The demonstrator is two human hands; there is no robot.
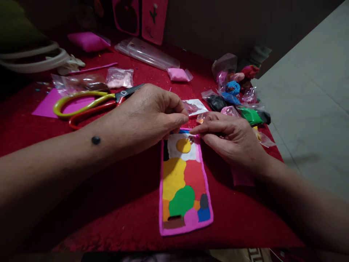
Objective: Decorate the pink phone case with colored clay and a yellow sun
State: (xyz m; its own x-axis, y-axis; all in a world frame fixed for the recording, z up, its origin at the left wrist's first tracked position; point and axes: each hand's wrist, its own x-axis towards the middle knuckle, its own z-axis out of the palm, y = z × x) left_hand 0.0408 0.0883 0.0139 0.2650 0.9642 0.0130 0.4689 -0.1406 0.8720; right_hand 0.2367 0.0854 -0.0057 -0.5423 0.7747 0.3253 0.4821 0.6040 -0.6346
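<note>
A phone case (pixel 184 185) covered in patches of coloured clay, edged in pink, lies flat on the red cloth (pixel 109 203). My left hand (pixel 147 116) and my right hand (pixel 231 136) meet at its far end. Both pinch a thin pink clay strip (pixel 188 128) along the case's top edge, thumbs and forefingers closed on it. Most of the strip is hidden by my fingers.
Yellow-and-red scissors (pixel 89 103) lie to the left on a pink sheet (pixel 46 105). Small bags of coloured clay (pixel 240 102) crowd the right far corner. More bags (pixel 120 77), a clear case (pixel 147 54) and pink cases (pixel 154 18) sit further back. The cloth ends at the right, by a pale floor (pixel 313 109).
</note>
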